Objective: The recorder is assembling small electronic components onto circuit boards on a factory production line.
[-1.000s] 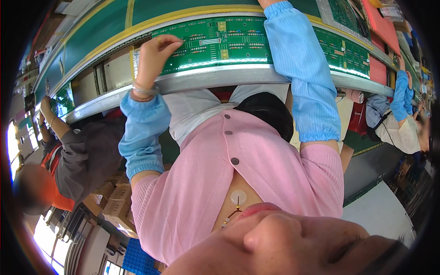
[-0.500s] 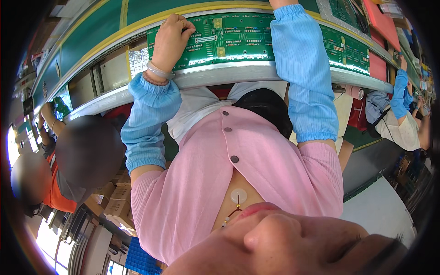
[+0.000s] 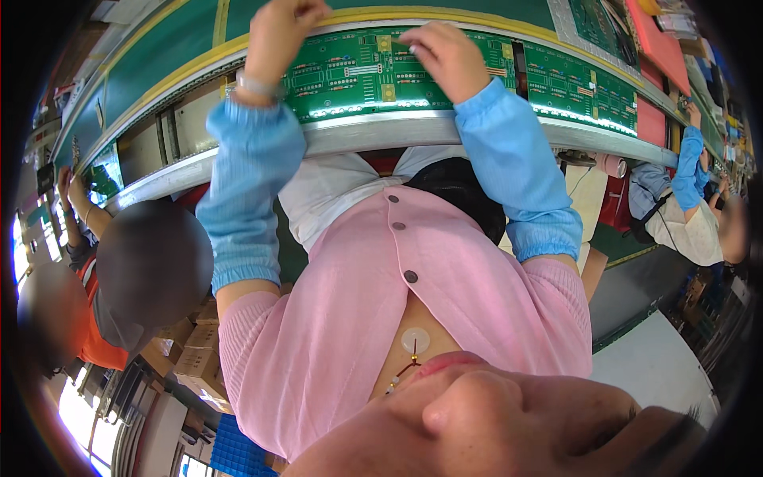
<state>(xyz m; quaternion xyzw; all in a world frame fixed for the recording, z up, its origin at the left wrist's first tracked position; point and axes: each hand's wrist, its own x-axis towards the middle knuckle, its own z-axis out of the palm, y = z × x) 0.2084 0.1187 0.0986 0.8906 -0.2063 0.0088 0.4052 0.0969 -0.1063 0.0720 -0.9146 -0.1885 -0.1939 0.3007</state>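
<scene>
A long green circuit board (image 3: 334, 89) with small resistors and pale sockets lies in the metal rail in front of me. My right hand (image 3: 451, 60) is over its middle, thumb and fingertips pinched together close to the surface beside a yellow square pad. Whatever the pinch holds is too small to name. My left hand (image 3: 280, 38) is above the board's left part, reaching past its far edge. Its fingers are curled in near the top of the picture; what they hold, if anything, cannot be made out. Blue sleeve covers run up both forearms.
A second green circuit board (image 3: 584, 94) lies to the right on the same line, past a dark gap. The metal rail (image 3: 373, 133) runs along my side. A red tray (image 3: 660, 48) stands at the far right. People sit at work on both sides.
My right hand has come back from beyond the top edge to the board's middle. The left hand has lifted off the board and moved farther away. The board has shifted slightly right.
</scene>
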